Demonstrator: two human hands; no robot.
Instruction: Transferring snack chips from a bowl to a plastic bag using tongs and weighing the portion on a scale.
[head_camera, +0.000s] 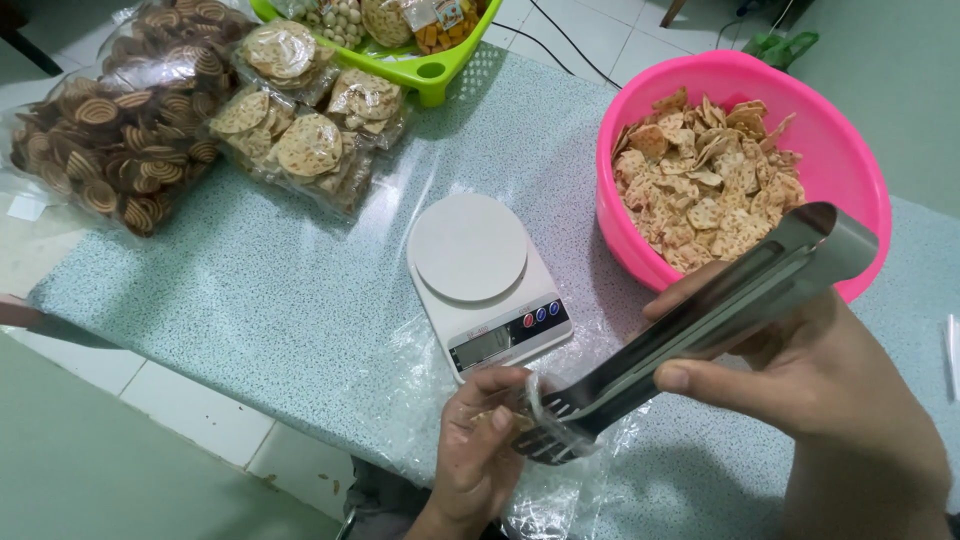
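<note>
Tongs into the bag mouth

Right hand (800, 370) is clamped on steel tongs (700, 320), tips inside the clear plastic bag (560, 440) pinched by the left hand (480, 440) at the counter (300, 290) edge. Best held wide, tips deep, so crackers (700, 180) drop cleanly.

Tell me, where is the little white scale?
The white scale sits mid-table, left of the pink bowl of crackers, just above the left hand.

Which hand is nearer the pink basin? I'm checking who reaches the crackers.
Right. The right hand, holding the tongs, sits just below the pink basin; the left hand is farther, beside the scale.
</note>
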